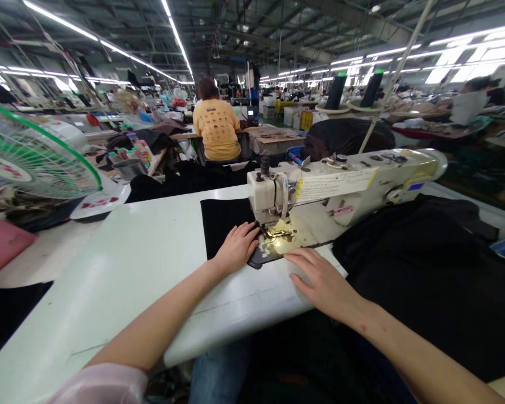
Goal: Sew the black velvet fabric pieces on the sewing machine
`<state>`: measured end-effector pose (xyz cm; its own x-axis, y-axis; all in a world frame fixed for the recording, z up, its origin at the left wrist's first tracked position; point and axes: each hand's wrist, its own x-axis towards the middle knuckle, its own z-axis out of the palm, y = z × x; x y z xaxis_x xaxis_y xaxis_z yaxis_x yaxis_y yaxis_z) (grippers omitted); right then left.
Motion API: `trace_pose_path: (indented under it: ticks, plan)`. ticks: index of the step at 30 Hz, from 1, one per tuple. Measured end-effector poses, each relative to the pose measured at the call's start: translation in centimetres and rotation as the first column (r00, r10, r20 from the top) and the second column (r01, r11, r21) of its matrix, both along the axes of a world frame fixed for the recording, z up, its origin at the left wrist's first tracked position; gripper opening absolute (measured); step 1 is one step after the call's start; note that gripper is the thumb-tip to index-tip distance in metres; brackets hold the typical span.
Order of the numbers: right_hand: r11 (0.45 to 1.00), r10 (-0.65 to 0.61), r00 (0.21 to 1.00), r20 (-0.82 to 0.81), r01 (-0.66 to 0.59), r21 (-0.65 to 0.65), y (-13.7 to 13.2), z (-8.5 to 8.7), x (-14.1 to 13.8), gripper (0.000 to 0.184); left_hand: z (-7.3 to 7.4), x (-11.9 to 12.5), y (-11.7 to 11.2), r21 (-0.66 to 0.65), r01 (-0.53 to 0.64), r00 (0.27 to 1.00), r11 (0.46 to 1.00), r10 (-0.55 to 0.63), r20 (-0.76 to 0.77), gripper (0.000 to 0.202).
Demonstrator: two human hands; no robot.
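A white industrial sewing machine (pixel 328 182) stands on the pale table. Black fabric (pixel 219 221) lies flat to the left of its needle area, with one edge beside the presser foot. On that fabric rests my left hand (pixel 235 249), fingers stretched out flat, the tips close to the foot. My right hand (pixel 317 278) is at the front edge of the metal machine bed (pixel 315 224), fingers extended and apart from the thumb, with nothing visible in them. Lamp light falls on the bed around the foot.
A large heap of black fabric (pixel 429 275) lies right of the machine. At left are a green-rimmed fan (pixel 42 151) and a metal pot (pixel 129 168). A person in a yellow shirt (pixel 217 129) sits ahead. Dark thread cones (pixel 335 92) stand behind the machine.
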<state>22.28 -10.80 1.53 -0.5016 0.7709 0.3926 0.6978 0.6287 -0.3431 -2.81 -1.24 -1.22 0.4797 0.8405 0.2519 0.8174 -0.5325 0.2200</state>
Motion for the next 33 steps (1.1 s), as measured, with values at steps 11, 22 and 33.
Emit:
trace_pose_path:
  ticks: [11,22,33]
  plan:
    - [0.891,-0.445,0.885,0.135,0.452,-0.029,-6.4,-2.6,17.9,0.018,1.2,-7.6,2.2,0.060,-0.193,0.975,0.979,0.198,-0.097,0.043]
    - [0.734,-0.598,0.762,-0.247,0.398,-0.550,-6.1,0.9,16.3,0.008,1.0,-3.0,-5.4,0.361,0.267,0.963,0.893,-0.257,-0.077,0.036]
    - [0.602,-0.633,0.440,-0.637,-0.239,-0.762,-8.4,5.4,12.5,0.018,5.5,9.1,-11.0,-0.037,0.398,0.787,0.917,-0.321,0.526,0.088]
